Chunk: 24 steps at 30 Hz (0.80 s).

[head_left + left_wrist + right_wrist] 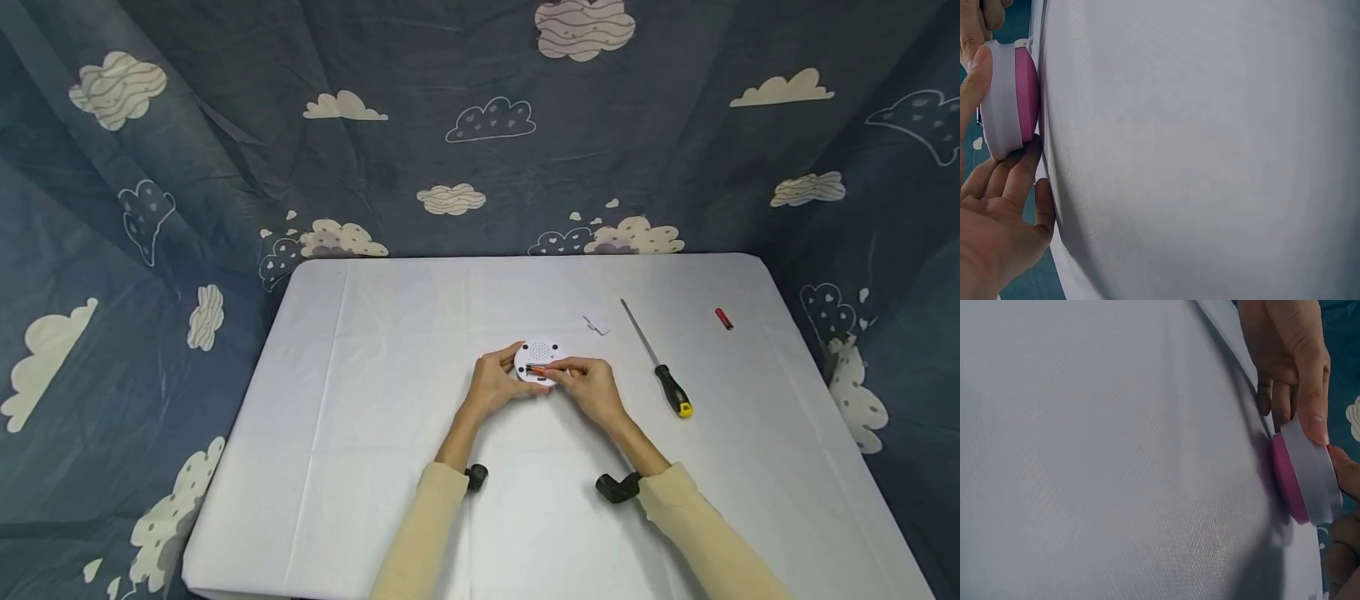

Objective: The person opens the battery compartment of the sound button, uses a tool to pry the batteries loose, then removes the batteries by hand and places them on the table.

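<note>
A round white device [531,350] with a perforated speaker patch and small dark feet faces up on the table; the wrist views show its pink underside [1026,94]. My left hand [492,385] grips its rim from the left, thumb at the near edge and fingers round the far side. With thumb and fingertips, my right hand [594,388] pinches a small red battery [537,369] at the open battery slot in the device's face. Part of the battery is hidden by those fingers.
A small white cover piece [599,324] lies behind the device. To the right is a screwdriver [664,375] with a black and yellow handle. Farther right lies another red battery [723,318]. Everything rests on a white-covered table [390,400] before a cloud-patterned curtain [405,158].
</note>
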Available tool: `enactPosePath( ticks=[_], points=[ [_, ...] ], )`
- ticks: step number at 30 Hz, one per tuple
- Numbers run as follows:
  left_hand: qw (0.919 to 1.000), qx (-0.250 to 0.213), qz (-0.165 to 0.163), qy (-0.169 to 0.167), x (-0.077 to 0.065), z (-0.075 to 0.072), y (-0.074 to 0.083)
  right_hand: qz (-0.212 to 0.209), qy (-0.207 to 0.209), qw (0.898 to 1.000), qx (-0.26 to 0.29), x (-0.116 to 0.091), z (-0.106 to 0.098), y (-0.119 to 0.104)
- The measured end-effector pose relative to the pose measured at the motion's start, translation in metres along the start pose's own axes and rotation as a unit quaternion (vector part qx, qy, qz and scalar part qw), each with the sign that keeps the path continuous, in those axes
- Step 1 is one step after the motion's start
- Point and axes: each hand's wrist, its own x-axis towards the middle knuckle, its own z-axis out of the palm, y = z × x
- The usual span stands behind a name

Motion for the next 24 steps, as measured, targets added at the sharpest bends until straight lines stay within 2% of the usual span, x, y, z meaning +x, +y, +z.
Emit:
enactPosePath(
  ticks=[9,17,24],
  points=[
    [1.0,0.004,0.003,0.0,0.0002,0.0005,-0.0006,-0.013,0.02,0.999,-0.037,-0.0001,0.0036,-0.0051],
    [1.0,0.006,0.004,-0.002,0.0008,0.0017,-0.0014,0.001,0.02,1.0,-0.016,-0.0009,0.0049,-0.0067],
    [1.0,0.007,0.0,0.001,0.0003,0.0001,-0.0012,-0.007,0.045,0.999,-0.019,0.0013,0.0026,-0.0071]
  ],
)
